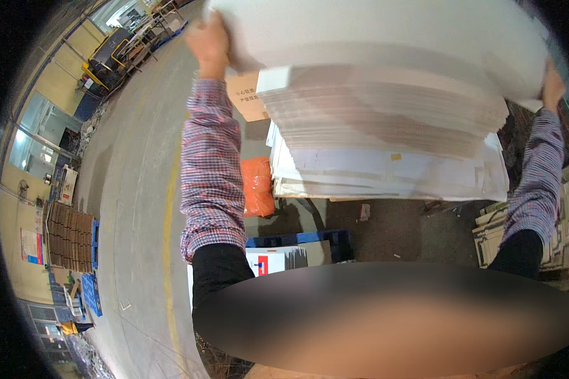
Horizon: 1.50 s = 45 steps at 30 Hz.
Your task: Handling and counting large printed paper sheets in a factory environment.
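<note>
A large white sheet of board (373, 31) spans the upper part of the view, raised over a tall stack. My left hand (210, 44) grips its left edge, fingers curled round it. At the far right, my right hand (553, 88) is closed on the sheet's right edge, partly blurred. Below it, the stack of boards (385, 114) shows many layered pale edges, somewhat uneven. White sheets (385, 172) lie under that stack and stick out toward me. Both arms are stretched forward in checked sleeves.
Left of the stack are a brown cardboard box (246, 104) and an orange wrapped bundle (257, 186). Nearer me, a blue pallet (341, 243) stands by flat printed cartons (278, 260). Framed boards (566, 221) lean at right. Flattened cardboard (69, 237) is piled along the left wall.
</note>
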{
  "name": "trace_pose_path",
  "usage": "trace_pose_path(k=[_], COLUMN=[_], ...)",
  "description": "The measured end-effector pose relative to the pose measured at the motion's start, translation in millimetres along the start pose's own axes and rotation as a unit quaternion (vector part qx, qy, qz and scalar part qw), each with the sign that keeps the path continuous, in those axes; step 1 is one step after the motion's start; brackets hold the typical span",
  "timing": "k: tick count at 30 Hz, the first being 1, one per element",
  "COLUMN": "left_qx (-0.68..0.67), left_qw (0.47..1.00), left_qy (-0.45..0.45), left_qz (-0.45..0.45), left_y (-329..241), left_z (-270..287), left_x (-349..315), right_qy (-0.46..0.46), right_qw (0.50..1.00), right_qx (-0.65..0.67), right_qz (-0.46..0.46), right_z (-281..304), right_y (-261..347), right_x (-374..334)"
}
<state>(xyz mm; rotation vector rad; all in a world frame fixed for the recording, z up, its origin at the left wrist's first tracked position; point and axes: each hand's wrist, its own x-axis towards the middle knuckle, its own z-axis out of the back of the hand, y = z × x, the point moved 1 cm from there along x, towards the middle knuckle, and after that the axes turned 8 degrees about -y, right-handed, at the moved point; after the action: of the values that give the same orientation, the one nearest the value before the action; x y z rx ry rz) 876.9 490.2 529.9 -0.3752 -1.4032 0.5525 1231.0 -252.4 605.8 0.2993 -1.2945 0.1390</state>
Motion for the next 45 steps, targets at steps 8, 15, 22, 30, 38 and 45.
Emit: trace_pose_path(k=[8, 15, 22, 30, 38, 45], left_qx=[0.189, 0.092, -0.033, 0.026, -0.023, -0.07], left_qw=[0.894, 0.975, 0.995, 0.99, 0.981, 0.982], left_qy=[0.403, 0.204, -0.074, -0.084, -0.097, 0.024], left_qz=[0.05, 0.018, 0.066, 0.114, 0.164, 0.176], left_y=[55.6, 28.0, 26.8, 29.4, 32.3, 29.1], left_z=[-50.0, -2.1, -19.3, -27.1, -27.6, 30.5], left_x=[-85.0, -151.6, -179.9, -176.4, -179.7, -192.4], right_qy=[0.431, 0.34, 0.149, 0.091, 0.248, 0.258], right_qw=[0.894, 0.934, 0.958, 0.946, 0.912, 0.953], right_qx=[-0.012, 0.078, 0.222, 0.188, 0.208, 0.126], right_qz=[-0.119, -0.08, -0.108, -0.248, -0.251, -0.101], right_z=[-154.2, -64.8, -64.1, -69.8, -92.7, -38.1], right_y=[50.8, 36.5, 37.9, 49.1, 19.7, 32.6], right_x=[-152.7, -177.6, -229.8, -230.6, -225.8, -214.2])
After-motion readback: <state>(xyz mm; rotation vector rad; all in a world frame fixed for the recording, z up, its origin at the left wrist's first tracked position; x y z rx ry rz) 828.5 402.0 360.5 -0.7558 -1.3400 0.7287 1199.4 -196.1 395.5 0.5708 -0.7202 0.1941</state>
